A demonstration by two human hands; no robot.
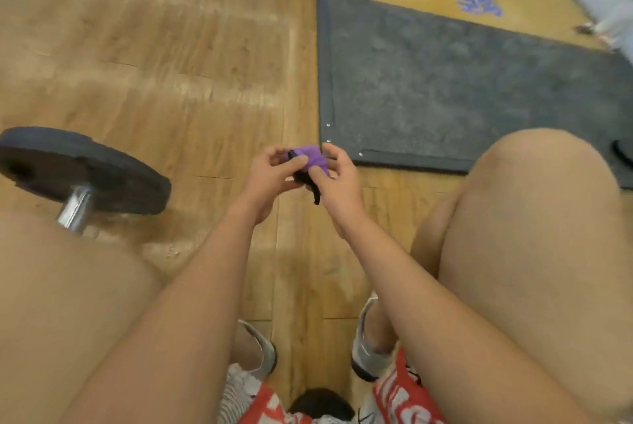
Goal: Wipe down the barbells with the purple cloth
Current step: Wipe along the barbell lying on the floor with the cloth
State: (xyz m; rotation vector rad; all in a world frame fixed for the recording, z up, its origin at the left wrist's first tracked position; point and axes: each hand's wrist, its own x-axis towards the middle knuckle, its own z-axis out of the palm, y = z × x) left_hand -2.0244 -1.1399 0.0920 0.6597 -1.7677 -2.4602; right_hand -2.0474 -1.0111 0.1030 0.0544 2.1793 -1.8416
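— What's at the far left?
— One end of a barbell (102, 177): a dark plate on a chrome sleeve, on the wooden floor (171, 29), with the sleeve running behind the left thigh.
— And the hands?
— Out front, between the knees. The left hand (270, 173) has its grip clamped on the bunched purple cloth (313, 158), thumb on top. The right hand (342, 183) pinches it from the other side. The cloth is well apart from the barbell.
— Further right?
— A grey rubber mat (445, 81).
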